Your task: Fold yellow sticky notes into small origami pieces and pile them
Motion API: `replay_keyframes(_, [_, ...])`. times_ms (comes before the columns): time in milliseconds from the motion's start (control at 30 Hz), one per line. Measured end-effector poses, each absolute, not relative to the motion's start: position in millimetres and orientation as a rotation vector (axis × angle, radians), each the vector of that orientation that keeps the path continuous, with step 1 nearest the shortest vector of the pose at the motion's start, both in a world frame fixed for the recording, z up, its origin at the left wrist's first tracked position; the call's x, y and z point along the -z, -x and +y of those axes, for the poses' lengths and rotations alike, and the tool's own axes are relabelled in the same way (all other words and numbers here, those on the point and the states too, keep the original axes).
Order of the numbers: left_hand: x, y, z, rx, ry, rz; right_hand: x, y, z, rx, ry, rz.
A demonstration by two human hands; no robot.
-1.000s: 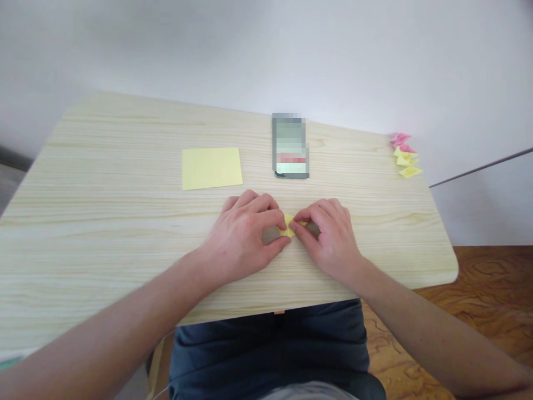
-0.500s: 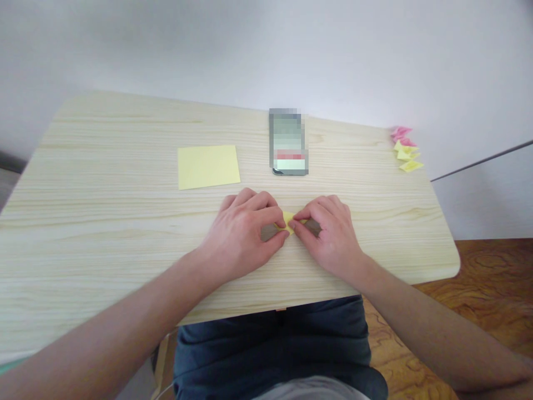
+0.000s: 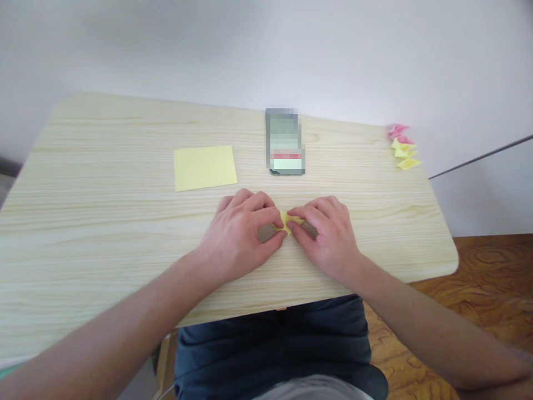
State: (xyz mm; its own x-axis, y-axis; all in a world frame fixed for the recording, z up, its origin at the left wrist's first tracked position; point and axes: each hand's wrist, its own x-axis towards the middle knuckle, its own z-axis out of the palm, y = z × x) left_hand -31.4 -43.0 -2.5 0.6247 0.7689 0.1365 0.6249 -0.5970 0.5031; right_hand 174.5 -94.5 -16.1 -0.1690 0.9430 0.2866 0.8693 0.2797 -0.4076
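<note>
A small folded piece of yellow paper (image 3: 283,220) lies between my two hands, low over the table near its front edge. My left hand (image 3: 244,233) pinches its left side with thumb and forefinger. From the other side, my right hand (image 3: 327,228) grips the paper with thumb and index finger, the other fingers curled behind. Fingertips cover much of the paper, so its exact folded shape is partly hidden.
A flat pad of yellow paper (image 3: 205,168) lies beyond my left hand. Behind my hands is a phone (image 3: 285,141), its screen blurred. Pink folded paper (image 3: 398,133) and yellow folded pieces (image 3: 403,149) sit by the wall at the right end of the wooden table (image 3: 104,222).
The whole view has shifted slightly, so the table things appear a little further left. Both hands keep hold of the yellow paper, with the right index finger moved only slightly.
</note>
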Motion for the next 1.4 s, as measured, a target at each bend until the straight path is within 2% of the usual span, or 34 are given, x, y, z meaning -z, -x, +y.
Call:
replay_keyframes(1133, [3, 35, -42, -0.535, -2.422, 1.055, 15, -166, -116, -0.043, 1.661, -2.047])
replay_keyframes(1400, [4, 34, -42, -0.542, -2.421, 1.077, 16, -166, -117, -0.087, 1.666, -2.055])
